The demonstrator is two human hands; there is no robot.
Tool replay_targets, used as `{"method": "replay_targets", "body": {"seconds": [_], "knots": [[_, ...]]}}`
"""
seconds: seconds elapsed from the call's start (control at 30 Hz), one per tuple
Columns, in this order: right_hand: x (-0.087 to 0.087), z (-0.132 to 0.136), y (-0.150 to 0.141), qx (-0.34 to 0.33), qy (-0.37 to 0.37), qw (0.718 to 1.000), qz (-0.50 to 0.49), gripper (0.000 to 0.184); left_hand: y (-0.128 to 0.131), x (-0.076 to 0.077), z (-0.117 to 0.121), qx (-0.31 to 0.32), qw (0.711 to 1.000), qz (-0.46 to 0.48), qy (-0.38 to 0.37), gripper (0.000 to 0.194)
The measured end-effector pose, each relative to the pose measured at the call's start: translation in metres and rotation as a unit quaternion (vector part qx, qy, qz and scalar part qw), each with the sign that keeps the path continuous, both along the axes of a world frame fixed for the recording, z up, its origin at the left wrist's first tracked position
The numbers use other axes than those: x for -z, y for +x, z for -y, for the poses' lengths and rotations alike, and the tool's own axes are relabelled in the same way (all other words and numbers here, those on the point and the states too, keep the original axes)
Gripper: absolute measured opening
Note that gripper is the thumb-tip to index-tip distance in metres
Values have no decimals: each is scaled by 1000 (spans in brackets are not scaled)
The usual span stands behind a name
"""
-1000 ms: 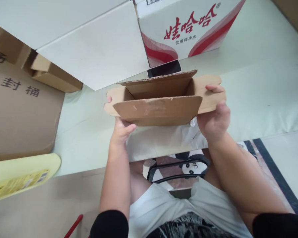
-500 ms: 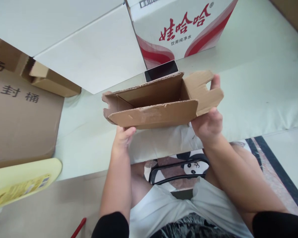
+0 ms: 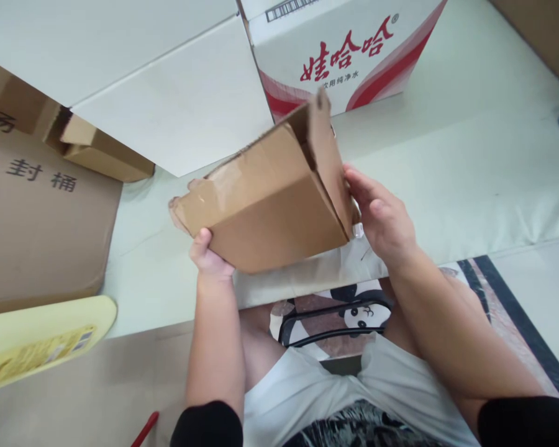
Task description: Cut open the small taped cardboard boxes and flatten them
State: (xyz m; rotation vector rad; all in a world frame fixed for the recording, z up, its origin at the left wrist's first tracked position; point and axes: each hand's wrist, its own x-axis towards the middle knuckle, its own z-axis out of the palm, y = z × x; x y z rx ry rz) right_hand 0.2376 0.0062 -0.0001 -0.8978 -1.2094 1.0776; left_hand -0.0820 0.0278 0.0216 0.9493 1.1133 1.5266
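Observation:
A small brown cardboard box (image 3: 265, 198) is held in the air over the pale table (image 3: 470, 180), tipped so its closed side faces me and its opening points away. My left hand (image 3: 205, 256) grips its lower left corner from beneath, thumb on the near face. My right hand (image 3: 379, 214) presses flat against the box's right end flap, fingers extended.
A white carton with red lettering (image 3: 340, 49) stands behind the box. White cartons (image 3: 168, 93) and a large brown carton (image 3: 32, 211) fill the left. A yellow flat item (image 3: 37, 338) lies at lower left. A panda-print seat (image 3: 335, 313) shows below the table edge.
The box has been rotated and tipped away from me, so its open inside no longer shows. The phone behind it is now hidden. My right hand shifted from gripping the flap to pressing it.

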Motion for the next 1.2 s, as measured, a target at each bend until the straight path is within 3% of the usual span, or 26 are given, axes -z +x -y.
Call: {"method": "replay_targets", "body": {"seconds": [0.1,0.27,0.47,0.7,0.83,0.93,1.0,1.07,1.13,1.2], "knots": [[1,1,6,24,-11,999,41,49,1,-9,-4,11,998,21,-65,59],[-1,7,11,6,9,986,164,51,-3,0,-12,63,988,30,-137,54],[6,3,16,36,60,956,284,76,-1,7,-13,96,978,61,-172,64],[9,4,11,218,32,901,373,59,11,9,-10,119,977,64,-165,55],[5,7,10,243,69,903,348,60,15,5,-11,131,969,64,-198,63],[3,5,8,241,97,926,273,41,12,2,-12,129,971,72,-190,64],[3,2,5,278,108,931,208,33,8,1,-12,122,973,78,-178,63],[3,2,-2,339,114,922,150,27,7,1,-11,119,973,88,-176,63],[3,6,-10,378,142,902,152,20,7,1,-11,121,972,97,-175,63],[3,12,-18,353,198,889,216,23,10,2,-11,114,973,104,-171,62]]}}
